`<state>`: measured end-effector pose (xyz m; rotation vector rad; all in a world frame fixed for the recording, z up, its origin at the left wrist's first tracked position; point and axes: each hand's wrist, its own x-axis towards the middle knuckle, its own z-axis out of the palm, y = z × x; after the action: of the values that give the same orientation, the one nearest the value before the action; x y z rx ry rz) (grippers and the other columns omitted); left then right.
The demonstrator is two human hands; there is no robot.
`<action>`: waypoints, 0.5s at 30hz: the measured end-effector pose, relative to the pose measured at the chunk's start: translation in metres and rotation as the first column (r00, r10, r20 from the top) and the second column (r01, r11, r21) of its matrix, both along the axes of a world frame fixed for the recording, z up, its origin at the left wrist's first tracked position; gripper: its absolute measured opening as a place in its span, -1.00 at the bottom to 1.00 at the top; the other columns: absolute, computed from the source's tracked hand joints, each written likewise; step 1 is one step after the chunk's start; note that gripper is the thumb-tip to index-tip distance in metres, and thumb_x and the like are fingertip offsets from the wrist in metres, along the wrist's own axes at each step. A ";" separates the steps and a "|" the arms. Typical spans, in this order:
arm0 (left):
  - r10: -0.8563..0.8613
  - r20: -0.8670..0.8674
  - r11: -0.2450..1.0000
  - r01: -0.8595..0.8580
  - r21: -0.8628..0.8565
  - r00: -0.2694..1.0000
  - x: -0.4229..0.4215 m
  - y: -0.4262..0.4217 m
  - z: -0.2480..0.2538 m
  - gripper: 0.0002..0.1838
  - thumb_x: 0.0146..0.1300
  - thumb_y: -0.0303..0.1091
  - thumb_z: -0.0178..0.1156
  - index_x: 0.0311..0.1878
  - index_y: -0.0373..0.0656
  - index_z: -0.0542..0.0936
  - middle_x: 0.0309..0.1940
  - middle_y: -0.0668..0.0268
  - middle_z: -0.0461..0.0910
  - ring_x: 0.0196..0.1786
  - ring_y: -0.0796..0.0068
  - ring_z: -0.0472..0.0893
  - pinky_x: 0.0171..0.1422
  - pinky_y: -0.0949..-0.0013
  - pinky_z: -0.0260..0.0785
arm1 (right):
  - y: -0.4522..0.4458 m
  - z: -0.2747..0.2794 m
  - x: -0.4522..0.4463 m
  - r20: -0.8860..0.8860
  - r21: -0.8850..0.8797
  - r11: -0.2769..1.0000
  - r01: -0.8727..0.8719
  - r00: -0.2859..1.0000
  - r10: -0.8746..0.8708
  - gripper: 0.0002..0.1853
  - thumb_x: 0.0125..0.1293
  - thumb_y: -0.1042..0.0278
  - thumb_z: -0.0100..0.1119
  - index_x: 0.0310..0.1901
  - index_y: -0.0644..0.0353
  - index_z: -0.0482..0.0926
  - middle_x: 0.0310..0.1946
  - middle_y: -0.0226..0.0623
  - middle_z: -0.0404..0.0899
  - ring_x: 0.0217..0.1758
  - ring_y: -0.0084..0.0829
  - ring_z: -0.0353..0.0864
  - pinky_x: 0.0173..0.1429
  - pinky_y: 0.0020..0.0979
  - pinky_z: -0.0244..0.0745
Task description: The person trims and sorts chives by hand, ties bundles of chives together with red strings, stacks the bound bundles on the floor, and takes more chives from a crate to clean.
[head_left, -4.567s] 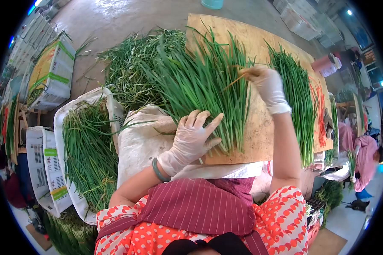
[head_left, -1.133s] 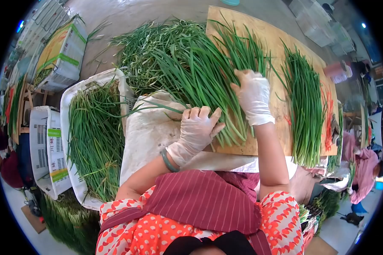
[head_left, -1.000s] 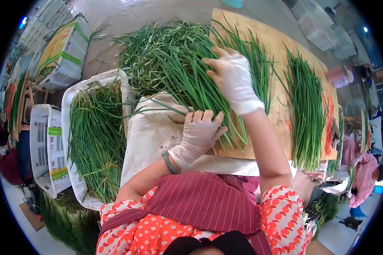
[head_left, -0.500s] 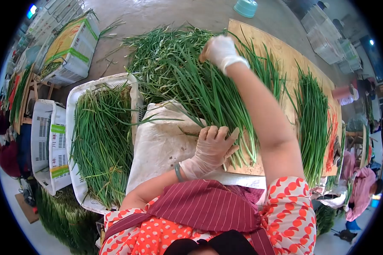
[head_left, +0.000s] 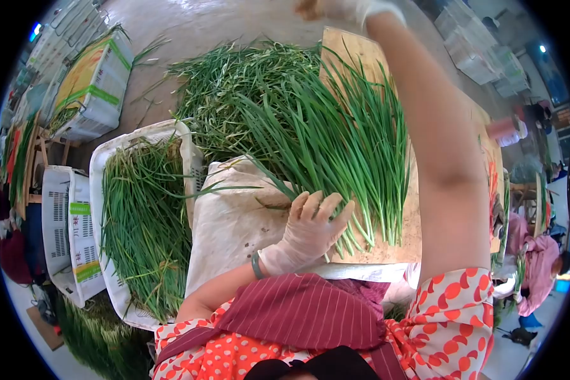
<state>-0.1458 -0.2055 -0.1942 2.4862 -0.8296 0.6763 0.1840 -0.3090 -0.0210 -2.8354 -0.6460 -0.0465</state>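
Long green garlic chives [head_left: 354, 145] lie fanned over a wooden board [head_left: 411, 244], their pale stalk ends toward me. My left hand [head_left: 307, 231], in a thin whitish glove, rests at the left of those ends with its fingers apart. At the top edge of the view my right hand [head_left: 345, 9], also gloved, is reached far forward above the floor side. It is blurred and partly cut off, so its grip is unclear. My right forearm crosses the right part of the board and hides what lies beneath.
A tangled heap of chives [head_left: 234, 95] lies beyond. A white crate [head_left: 97, 209] full of chives stands at left, beside a white cloth [head_left: 221, 221]. Red ties [head_left: 493, 174] lie at the board's right, near a pink spool [head_left: 503, 128]. A person in pink [head_left: 538, 272] is at far right.
My right hand has swung forward from above the chives to the top edge. The chives by my left hand now spread wider to the right. My left hand stays nearly still.
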 end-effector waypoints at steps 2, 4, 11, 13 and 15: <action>-0.037 -0.008 0.999 0.037 0.007 0.999 0.003 -0.003 0.008 -0.59 0.11 -0.16 0.17 0.08 0.13 0.50 0.03 0.34 0.31 0.15 0.27 0.23 0.34 0.16 0.02 | -0.026 -0.051 0.011 -0.026 -0.237 0.969 -0.069 0.998 0.065 -0.84 0.11 0.22 0.26 -0.29 0.00 0.73 -0.25 -0.31 0.69 -0.14 -0.35 0.65 0.03 -0.37 0.50; -0.105 -0.034 0.990 0.108 0.087 0.994 0.005 -0.007 0.017 -0.66 0.13 -0.20 0.13 0.02 0.11 0.53 0.12 0.33 0.32 0.23 0.23 0.24 0.39 0.15 -0.05 | -0.036 -0.093 -0.009 0.007 -0.347 0.933 0.092 0.995 -0.095 -0.82 0.10 0.26 0.26 -0.23 -0.04 0.72 -0.20 -0.27 0.67 -0.12 -0.28 0.64 0.06 -0.35 0.49; 0.099 -0.130 0.993 -0.089 0.079 0.987 0.012 -0.025 0.008 -0.55 0.17 0.00 0.10 0.12 0.13 0.47 0.28 0.29 0.24 0.32 0.10 0.20 0.42 0.00 -0.19 | -0.047 -0.132 -0.016 0.164 -0.307 0.918 0.252 0.964 -0.209 -0.78 0.01 0.16 0.32 -0.27 -0.05 0.72 -0.31 -0.20 0.66 -0.16 -0.20 0.63 -0.02 -0.27 0.51; 0.117 -0.175 0.989 -0.098 0.113 0.978 0.011 -0.021 0.003 -0.46 0.17 0.08 0.08 0.21 0.15 0.41 0.35 0.27 0.17 0.36 0.07 0.15 0.41 -0.04 -0.22 | -0.053 -0.104 -0.019 0.110 -0.067 0.966 0.250 0.964 -0.242 -0.75 0.04 0.12 0.29 -0.26 0.01 0.71 -0.30 -0.20 0.67 -0.17 -0.18 0.63 -0.02 -0.26 0.49; 0.104 -0.187 0.990 -0.083 0.117 0.977 0.010 -0.019 0.005 -0.41 0.17 0.10 0.06 0.27 0.16 0.35 0.40 0.20 0.08 0.41 -0.04 0.04 0.41 -0.11 -0.27 | -0.048 -0.053 -0.025 0.101 0.061 0.967 0.249 0.962 -0.254 -0.71 0.09 0.11 0.27 -0.22 0.08 0.69 -0.32 -0.23 0.68 -0.21 -0.25 0.64 -0.04 -0.28 0.48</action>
<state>-0.1358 -0.2249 -0.1897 2.6515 -0.6970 0.4208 0.1585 -0.3573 -0.0743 -2.8661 -0.2958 -0.2566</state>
